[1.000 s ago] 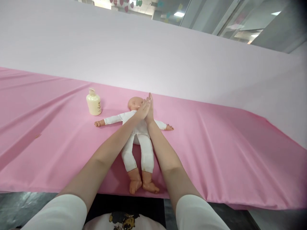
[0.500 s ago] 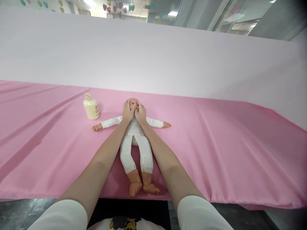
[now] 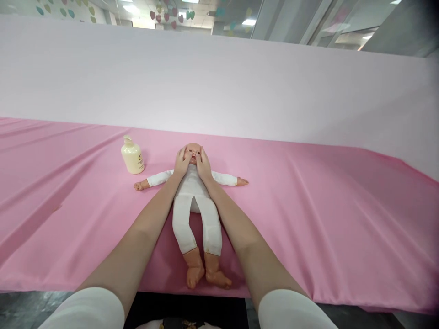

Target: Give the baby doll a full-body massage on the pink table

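A white wall (image 3: 219, 82) runs behind a table spread with pink cloth (image 3: 291, 219), on which a doll (image 3: 192, 183) in white lies on its back just left of the frame's centre, head (image 3: 193, 147) toward twelve o'clock and bare feet (image 3: 195, 274) toward six. The left hand (image 3: 181, 163) and right hand (image 3: 203, 165), unclenched with fingers extended, rest along its cheeks, while a cream pump bottle (image 3: 133, 158) stands at ten o'clock from its chest.

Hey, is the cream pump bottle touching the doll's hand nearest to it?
Apart: the head view shows a strip of pink cloth between the pump bottle and the doll's hand.
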Action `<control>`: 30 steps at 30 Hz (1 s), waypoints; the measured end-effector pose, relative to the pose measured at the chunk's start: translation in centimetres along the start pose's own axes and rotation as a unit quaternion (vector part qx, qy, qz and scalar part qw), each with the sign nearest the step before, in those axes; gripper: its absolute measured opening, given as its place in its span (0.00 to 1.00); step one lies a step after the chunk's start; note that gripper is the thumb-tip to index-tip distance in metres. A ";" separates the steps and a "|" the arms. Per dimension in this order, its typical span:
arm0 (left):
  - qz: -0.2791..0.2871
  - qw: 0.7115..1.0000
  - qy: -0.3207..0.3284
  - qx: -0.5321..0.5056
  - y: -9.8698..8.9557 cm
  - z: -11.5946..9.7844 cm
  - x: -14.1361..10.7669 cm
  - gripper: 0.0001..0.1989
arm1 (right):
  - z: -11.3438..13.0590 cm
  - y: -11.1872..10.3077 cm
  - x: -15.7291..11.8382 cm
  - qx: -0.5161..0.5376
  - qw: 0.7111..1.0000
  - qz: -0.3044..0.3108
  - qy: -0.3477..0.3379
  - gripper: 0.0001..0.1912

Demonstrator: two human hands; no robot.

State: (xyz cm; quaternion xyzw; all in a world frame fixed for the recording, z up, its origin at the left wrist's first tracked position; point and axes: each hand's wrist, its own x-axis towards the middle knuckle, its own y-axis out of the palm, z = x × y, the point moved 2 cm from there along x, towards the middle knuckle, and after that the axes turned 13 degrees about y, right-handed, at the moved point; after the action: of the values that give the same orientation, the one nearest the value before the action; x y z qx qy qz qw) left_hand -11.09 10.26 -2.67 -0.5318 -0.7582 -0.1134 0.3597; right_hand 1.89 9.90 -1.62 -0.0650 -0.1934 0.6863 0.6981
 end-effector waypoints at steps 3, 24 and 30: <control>-0.006 1.000 -0.023 -0.013 -0.2 0.6 -0.3 0.27 | -0.7 0.0 0.0 0.034 0.995 0.025 0.095 0.52; 0.030 0.999 0.008 -0.012 -0.5 1.3 0.4 0.30 | -1.0 -0.1 0.9 0.058 0.997 0.048 0.020 0.56; 0.095 0.979 0.165 0.075 -0.2 0.3 0.7 0.22 | -0.6 -0.2 0.9 0.060 0.995 0.064 -0.039 0.49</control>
State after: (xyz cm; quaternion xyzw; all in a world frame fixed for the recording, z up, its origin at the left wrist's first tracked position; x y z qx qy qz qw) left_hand -11.53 10.84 -2.38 -0.5466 -0.6411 -0.1073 0.5279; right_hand 2.31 10.92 -1.93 -0.0083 -0.1743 0.7417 0.6476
